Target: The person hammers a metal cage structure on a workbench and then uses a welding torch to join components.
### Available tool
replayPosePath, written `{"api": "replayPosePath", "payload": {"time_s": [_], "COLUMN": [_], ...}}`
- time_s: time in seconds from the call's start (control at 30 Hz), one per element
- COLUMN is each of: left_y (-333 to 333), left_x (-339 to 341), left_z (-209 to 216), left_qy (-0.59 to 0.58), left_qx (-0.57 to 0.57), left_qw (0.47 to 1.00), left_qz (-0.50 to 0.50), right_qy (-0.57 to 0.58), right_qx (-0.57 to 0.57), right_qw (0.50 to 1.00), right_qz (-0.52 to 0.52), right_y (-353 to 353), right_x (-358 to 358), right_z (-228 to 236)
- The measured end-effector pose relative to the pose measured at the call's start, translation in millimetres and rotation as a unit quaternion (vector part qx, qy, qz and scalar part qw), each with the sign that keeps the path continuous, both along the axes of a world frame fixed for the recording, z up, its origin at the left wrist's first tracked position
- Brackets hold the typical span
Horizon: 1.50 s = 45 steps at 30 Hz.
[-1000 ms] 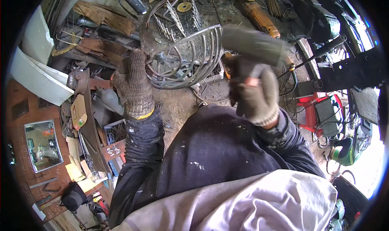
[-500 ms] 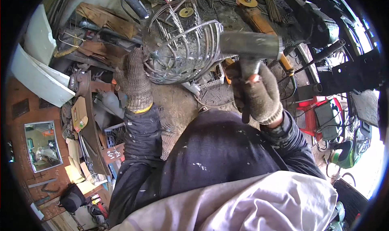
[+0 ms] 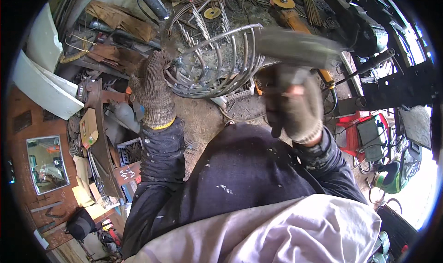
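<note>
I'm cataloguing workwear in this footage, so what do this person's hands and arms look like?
The left hand wears a grey-brown knitted glove with a yellow edge at the cuff. The right hand, blurred here, wears a similar knitted glove with a paler cuff. Both arms are in long, dark sleeves; the right one shows pale smudges near the wrist.

A stained floor [image 3: 198, 113] lies between a brown panel [image 3: 41, 128] and bright light [image 3: 423, 194] at right.

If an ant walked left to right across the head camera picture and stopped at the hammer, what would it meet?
Glass pane, cardboard, left hand, curved metal rods, right hand gripping the hammer.
</note>
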<state>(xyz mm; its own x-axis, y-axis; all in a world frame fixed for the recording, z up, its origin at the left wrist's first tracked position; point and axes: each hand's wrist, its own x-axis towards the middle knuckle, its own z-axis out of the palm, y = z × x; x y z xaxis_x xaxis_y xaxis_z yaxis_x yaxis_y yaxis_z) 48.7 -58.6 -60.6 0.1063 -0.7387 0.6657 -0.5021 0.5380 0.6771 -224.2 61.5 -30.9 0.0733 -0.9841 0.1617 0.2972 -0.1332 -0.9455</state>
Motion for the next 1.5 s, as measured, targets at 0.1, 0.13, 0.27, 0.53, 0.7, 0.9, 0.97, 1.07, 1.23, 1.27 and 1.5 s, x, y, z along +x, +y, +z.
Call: {"api": "replayPosePath", "payload": {"time_s": [0.1, 0.13, 0.27, 0.53, 0.7, 0.9, 0.97, 1.07, 1.23, 1.27, 1.5], "left_y": [3, 3, -2, -17, -10, -2, 0, 2, -1, -11, -6], "left_x": [-8, -10, -7, 22, 13, -7, -3, -12, 2, 6, 9], "left_z": [10, 12, 7, -22, -15, -1, 3, 18, 16, 8, 2], "left_qy": [0.179, 0.201, 0.173, -0.17, 0.001, 0.271, 0.215, 0.202, 0.188, -0.002, 0.009], "left_qx": [0.112, 0.136, 0.153, -0.092, 0.052, 0.076, 0.077, 0.096, 0.164, 0.002, 0.023], "left_qw": [0.977, 0.969, 0.972, 0.981, 0.998, 0.959, 0.973, 0.974, 0.965, 0.999, 0.999], "left_qz": [-0.037, -0.05, -0.048, 0.022, -0.04, -0.013, -0.016, -0.04, -0.083, -0.032, -0.026], "right_qy": [-0.191, -0.184, 0.087, -0.059, -0.025, -0.029, -0.119, -0.108, 0.153, 0.099, 0.032], "right_qx": [-0.044, -0.034, -0.023, 0.04, 0.039, 0.051, -0.001, -0.012, -0.028, -0.046, -0.126], "right_qw": [0.98, 0.982, 0.995, 0.997, 0.999, 0.998, 0.993, 0.991, 0.988, 0.994, 0.987], "right_qz": [-0.031, -0.033, 0.038, 0.0, 0.01, 0.026, -0.01, -0.083, -0.006, -0.017, -0.092], "right_y": [9, 8, 0, 1, -2, -4, 7, 14, 3, 4, 4], "right_x": [3, 6, 6, 7, 16, 14, 8, 15, 11, 10, 13], "right_z": [-6, -10, -3, -2, -11, -5, 4, -6, -4, 2, -1]}}
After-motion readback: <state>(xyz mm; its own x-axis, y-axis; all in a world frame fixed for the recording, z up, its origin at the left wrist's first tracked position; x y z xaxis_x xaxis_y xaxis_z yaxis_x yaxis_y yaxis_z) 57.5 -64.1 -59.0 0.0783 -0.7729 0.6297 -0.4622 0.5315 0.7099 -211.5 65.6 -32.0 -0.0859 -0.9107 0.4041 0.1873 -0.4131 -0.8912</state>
